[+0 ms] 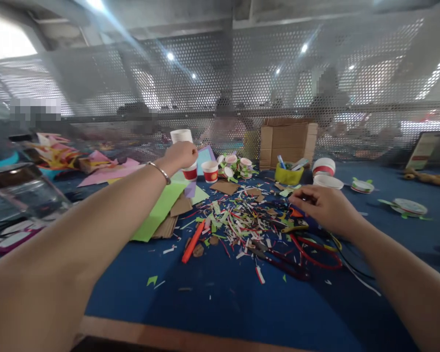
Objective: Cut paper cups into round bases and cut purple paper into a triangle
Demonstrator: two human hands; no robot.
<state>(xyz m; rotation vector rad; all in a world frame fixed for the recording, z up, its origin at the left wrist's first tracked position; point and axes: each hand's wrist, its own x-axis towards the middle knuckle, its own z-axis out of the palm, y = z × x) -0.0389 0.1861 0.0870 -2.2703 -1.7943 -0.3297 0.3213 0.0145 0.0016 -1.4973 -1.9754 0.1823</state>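
My left hand (181, 154), with a bracelet at the wrist, reaches far forward in front of a stack of white paper cups (181, 136). Its fingers are closed; whatever they hold, if anything, is hidden. Just beyond it stand red and white paper cups (209, 172). On the other side, my right hand (324, 206) hovers low over the clutter with curled fingers, and its grip is hidden too. Close under it are an orange object (296, 212) and yellow-handled scissors (295, 228). Paper scraps (238, 220) are heaped between both hands.
An orange cutter-like tool (193, 242), dark scissors (278, 259) and red-handled scissors (320, 256) lie nearer. Green paper (161, 210) rests on cardboard at left, beside a glass jar (25, 190). Behind are a yellow-green holder (289, 174), a cardboard box (289, 144) and cup-base turtles (408, 207).
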